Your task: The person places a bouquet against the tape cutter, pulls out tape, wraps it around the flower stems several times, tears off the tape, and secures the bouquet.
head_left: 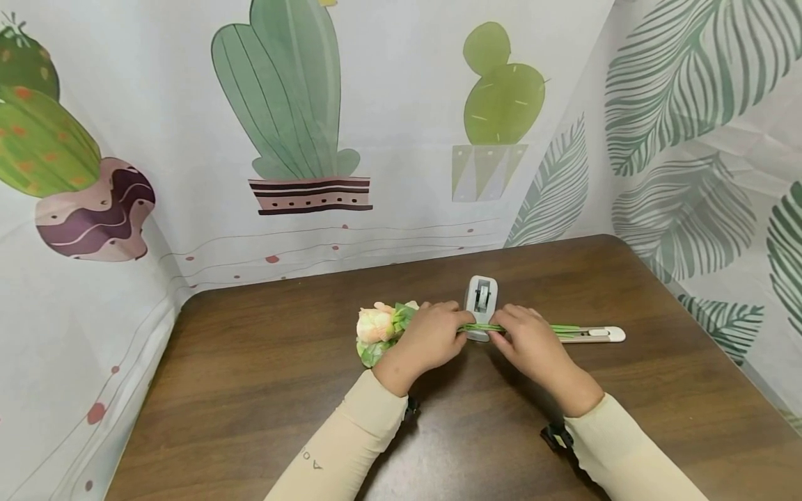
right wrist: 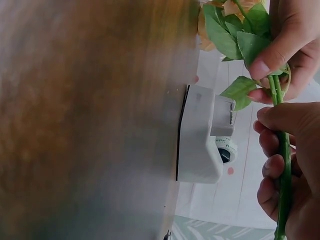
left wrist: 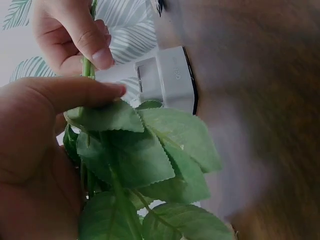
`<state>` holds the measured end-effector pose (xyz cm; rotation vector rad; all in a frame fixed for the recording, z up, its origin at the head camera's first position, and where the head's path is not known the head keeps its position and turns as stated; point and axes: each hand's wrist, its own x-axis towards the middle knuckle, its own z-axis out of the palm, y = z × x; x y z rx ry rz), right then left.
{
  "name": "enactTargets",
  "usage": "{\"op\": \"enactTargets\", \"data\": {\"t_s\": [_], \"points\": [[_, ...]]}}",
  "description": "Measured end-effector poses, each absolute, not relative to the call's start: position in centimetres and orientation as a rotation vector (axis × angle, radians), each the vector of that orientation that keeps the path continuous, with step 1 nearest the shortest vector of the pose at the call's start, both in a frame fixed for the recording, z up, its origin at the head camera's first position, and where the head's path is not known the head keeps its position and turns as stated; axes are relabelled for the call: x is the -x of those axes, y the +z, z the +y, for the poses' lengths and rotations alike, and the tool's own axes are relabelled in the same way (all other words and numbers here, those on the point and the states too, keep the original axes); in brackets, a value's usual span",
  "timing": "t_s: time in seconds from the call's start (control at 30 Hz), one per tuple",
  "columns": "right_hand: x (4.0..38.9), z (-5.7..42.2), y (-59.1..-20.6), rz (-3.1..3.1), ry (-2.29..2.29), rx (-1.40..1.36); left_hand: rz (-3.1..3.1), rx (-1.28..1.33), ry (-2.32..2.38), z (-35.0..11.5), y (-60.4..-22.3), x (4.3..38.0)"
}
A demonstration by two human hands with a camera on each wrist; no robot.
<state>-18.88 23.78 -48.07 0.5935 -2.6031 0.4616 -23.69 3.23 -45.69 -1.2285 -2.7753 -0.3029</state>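
Note:
Peach-coloured flowers [head_left: 374,325] with green leaves [left wrist: 130,155] lie sideways above the table, blooms to the left. My left hand [head_left: 432,334] grips their green stems [head_left: 482,327] just below the leaves. Close to its right, my right hand [head_left: 529,344] holds the same stems, with fingers curled round them in the right wrist view [right wrist: 285,175]. A white tape dispenser [head_left: 481,289] stands right behind the stretch of stem between the hands. Its tape roll [right wrist: 227,150] shows in the right wrist view. The blooms are partly hidden by the left hand.
A white utility knife [head_left: 609,335] lies on the brown wooden table [head_left: 263,403], right of the right hand and beside the stem ends. A curtain [head_left: 407,125] printed with cacti and leaves hangs behind the table.

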Motion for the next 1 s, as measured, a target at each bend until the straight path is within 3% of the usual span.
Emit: {"op": "enactTargets", "data": {"t_s": [1.0], "points": [[18.6,24.1,-47.3,-2.760,0.672,-0.522,-2.638,1.230,-0.253,3.2,-45.8,23.9]]}}
